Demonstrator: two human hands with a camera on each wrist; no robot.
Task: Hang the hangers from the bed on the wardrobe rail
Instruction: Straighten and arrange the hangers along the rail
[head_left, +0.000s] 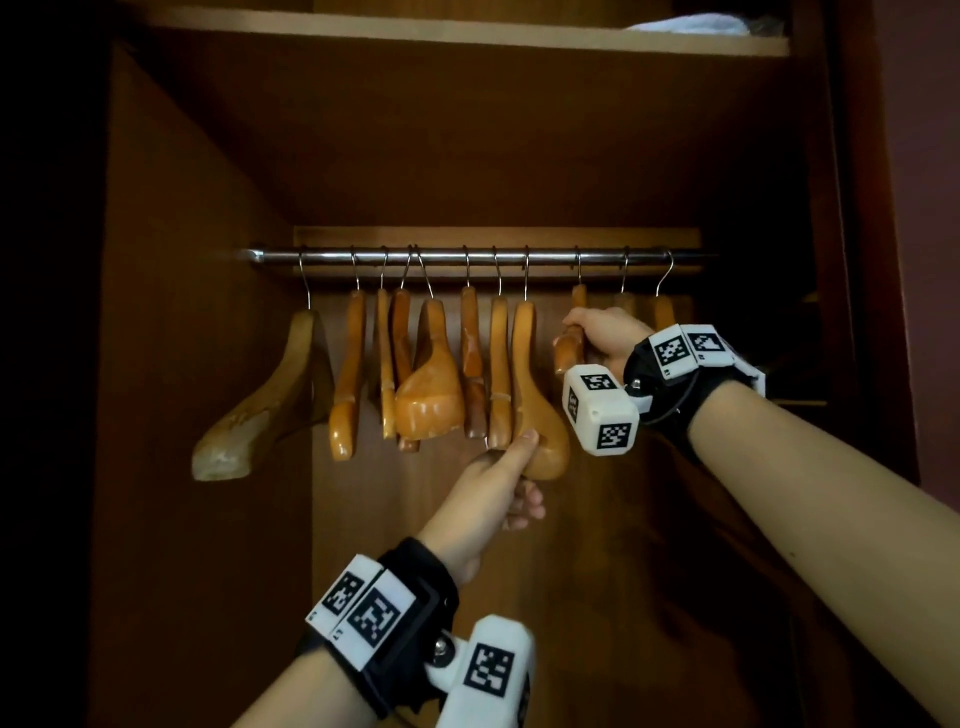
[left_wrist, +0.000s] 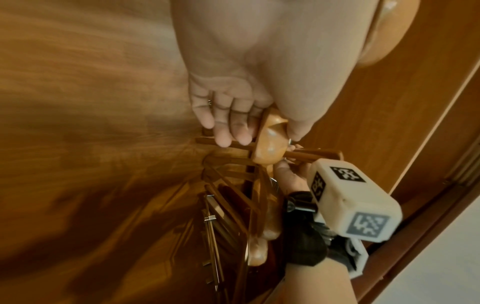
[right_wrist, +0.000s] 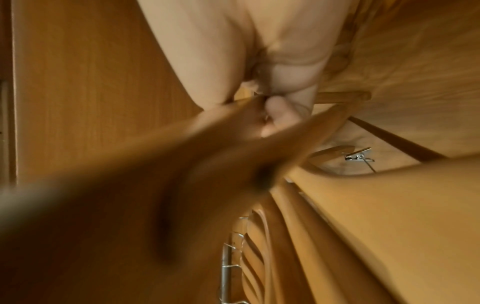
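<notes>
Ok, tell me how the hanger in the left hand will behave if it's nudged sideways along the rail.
The hanger looks like thick solid wood, so probably stiff. It hangs from a thin wire hook on the smooth metal rail, so it would likely swing and slide easily. Its glossy finish may feel slick under the left hand.

Right hand (right_wrist: 259, 61) gripping blurred wooden hanger (right_wrist: 155, 174), metal clip (right_wrist: 357, 156) beyond

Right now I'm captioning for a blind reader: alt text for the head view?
Both hands grip orange-brown wooden hangers on a wardrobe's metal rail: the left hand one hanger's lower end, the right hand the next hanger's shoulder.
</notes>
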